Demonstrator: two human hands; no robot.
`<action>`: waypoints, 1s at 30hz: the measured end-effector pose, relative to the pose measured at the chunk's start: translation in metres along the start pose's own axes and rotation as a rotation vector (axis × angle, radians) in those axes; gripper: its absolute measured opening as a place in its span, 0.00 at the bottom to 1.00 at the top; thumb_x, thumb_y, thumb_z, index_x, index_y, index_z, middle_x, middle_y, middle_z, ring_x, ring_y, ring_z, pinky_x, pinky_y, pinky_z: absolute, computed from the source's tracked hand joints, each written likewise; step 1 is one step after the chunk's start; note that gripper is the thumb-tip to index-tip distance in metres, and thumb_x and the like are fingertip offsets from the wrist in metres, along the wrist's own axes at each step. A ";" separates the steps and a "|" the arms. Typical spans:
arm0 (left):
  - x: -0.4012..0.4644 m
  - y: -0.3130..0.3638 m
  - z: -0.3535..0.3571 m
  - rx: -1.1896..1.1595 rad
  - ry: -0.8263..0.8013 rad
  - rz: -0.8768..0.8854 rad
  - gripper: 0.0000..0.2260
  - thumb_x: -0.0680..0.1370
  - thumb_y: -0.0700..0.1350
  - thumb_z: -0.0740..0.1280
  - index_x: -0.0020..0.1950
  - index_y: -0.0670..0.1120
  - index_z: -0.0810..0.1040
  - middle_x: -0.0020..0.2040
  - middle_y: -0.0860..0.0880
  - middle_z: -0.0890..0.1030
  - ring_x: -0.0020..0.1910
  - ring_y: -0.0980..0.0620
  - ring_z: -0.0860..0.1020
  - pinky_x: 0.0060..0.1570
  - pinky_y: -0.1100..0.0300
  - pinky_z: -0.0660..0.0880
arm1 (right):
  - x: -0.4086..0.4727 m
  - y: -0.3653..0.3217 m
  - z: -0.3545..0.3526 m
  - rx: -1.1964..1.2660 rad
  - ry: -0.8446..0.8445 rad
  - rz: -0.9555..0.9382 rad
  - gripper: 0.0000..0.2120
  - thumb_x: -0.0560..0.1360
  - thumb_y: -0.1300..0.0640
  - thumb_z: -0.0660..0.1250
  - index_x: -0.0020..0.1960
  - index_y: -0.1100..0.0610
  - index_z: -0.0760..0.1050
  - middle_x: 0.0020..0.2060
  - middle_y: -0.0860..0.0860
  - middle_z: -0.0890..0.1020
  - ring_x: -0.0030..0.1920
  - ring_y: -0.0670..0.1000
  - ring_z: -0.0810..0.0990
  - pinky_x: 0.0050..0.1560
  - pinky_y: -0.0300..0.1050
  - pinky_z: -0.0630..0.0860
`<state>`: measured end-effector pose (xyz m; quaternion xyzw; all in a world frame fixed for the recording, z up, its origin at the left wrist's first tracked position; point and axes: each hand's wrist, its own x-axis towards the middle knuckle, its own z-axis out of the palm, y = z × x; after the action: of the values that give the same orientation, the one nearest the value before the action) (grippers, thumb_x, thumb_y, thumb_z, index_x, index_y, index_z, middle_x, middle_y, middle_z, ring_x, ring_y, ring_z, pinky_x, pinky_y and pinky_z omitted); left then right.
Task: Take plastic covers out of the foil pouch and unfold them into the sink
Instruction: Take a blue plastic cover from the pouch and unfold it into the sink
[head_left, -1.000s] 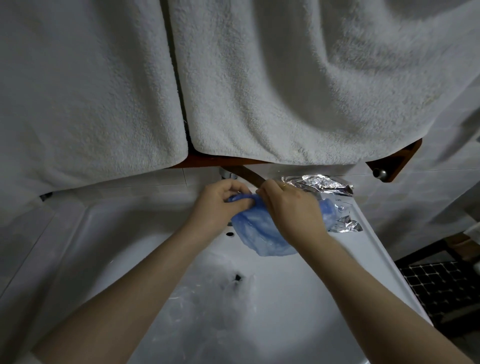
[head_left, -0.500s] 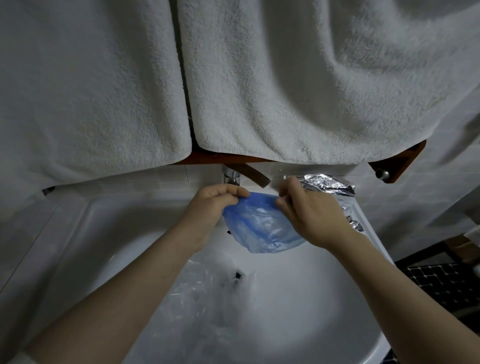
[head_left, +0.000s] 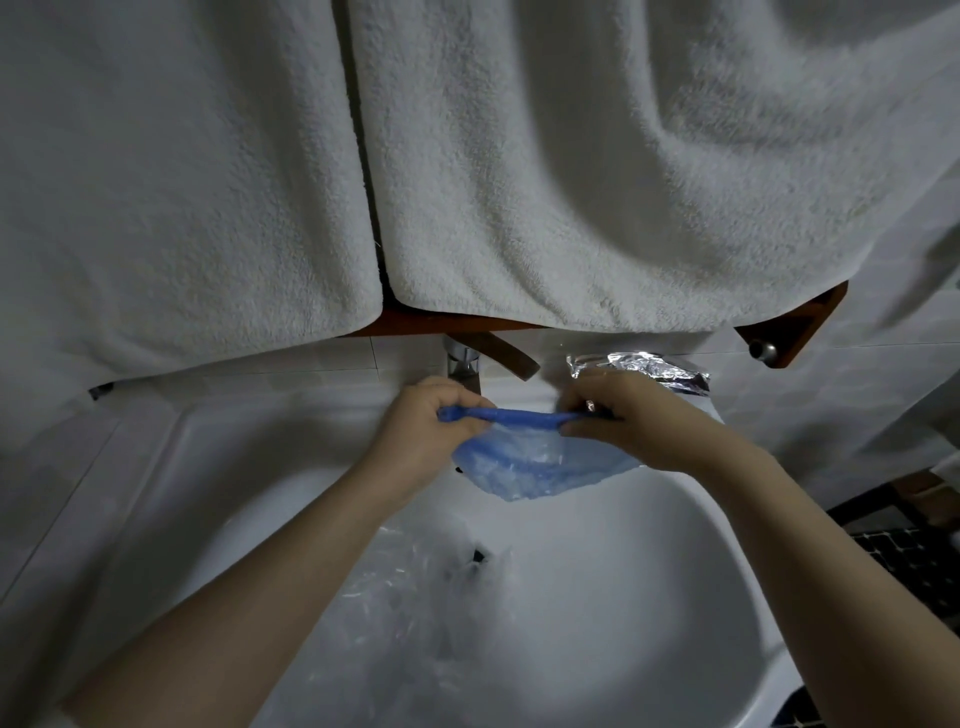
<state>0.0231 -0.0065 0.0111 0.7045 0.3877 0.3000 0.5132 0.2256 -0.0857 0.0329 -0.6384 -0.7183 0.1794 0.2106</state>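
Both hands pinched a blue cover (head_left: 524, 462) by its gathered rim, the left hand (head_left: 423, 434) at its 9 o'clock end, the right hand (head_left: 636, 421) at 3 o'clock, the rim stretched taut between them over the sink (head_left: 649, 597). Clear covers (head_left: 395, 613) lay in the basin at 6 o'clock. The pouch (head_left: 644, 366) sat behind the right hand at 12 o'clock, beside the tap (head_left: 464, 366). Two towels (head_left: 571, 182) hung above.

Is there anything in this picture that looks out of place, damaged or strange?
Nothing looks damaged or spilled. One oddity: a clear plastic cover lies crumpled in the sink, partly over the drain. The left hand and right hand stretch a blue cover above it.
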 end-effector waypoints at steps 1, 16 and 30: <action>0.001 -0.002 -0.004 0.012 -0.024 0.000 0.08 0.73 0.34 0.70 0.42 0.47 0.81 0.44 0.55 0.76 0.40 0.62 0.75 0.38 0.77 0.70 | -0.002 0.003 -0.003 0.053 -0.017 0.040 0.10 0.74 0.58 0.69 0.38 0.48 0.72 0.31 0.42 0.72 0.32 0.40 0.70 0.36 0.33 0.66; -0.006 0.003 -0.011 -0.061 -0.143 -0.087 0.04 0.71 0.38 0.72 0.41 0.46 0.80 0.35 0.53 0.81 0.34 0.60 0.79 0.35 0.71 0.74 | 0.010 -0.024 0.054 -0.593 0.530 -0.130 0.21 0.73 0.48 0.56 0.26 0.57 0.67 0.17 0.51 0.69 0.15 0.54 0.68 0.23 0.35 0.54; -0.004 -0.002 -0.017 -0.206 0.013 -0.146 0.22 0.75 0.32 0.61 0.29 0.52 0.83 0.39 0.51 0.82 0.44 0.53 0.76 0.46 0.62 0.71 | -0.002 -0.009 0.019 0.525 0.215 0.201 0.07 0.76 0.59 0.66 0.41 0.52 0.71 0.29 0.45 0.76 0.29 0.43 0.69 0.30 0.33 0.64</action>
<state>0.0070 -0.0012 0.0137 0.6161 0.4082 0.3046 0.6008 0.2076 -0.0887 0.0213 -0.6454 -0.5542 0.3102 0.4243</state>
